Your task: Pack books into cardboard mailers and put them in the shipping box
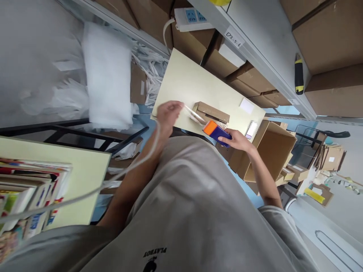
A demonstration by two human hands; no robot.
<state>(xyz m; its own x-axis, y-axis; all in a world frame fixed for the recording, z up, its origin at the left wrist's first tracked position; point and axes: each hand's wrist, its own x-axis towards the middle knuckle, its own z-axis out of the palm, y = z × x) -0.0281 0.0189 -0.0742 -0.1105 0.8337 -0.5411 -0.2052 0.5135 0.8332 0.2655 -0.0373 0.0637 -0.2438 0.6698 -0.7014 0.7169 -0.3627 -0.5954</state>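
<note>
My left hand (170,112) is over the left part of the cream tabletop (181,77), its fingertips pinched on one end of a clear, shiny strip (194,114) that looks like tape or thin plastic. That strip runs down to the orange end of a small blue-and-orange box-shaped thing (219,135). My right hand (238,139) grips the blue end, thumb on top, at the table's near edge. Just behind the strip lies a narrow brown cardboard box (212,112) on the table, with clear crinkled plastic beside it. Blur hides the strip's exact form.
An open carton (269,151) stands right of the table. Shelving with boxes, a power strip (194,19) and a yellow-black utility knife (298,74) rises behind. A pale cable (93,192) crosses near my left arm. Left are white packing material (109,75) and stacked magazines (31,192).
</note>
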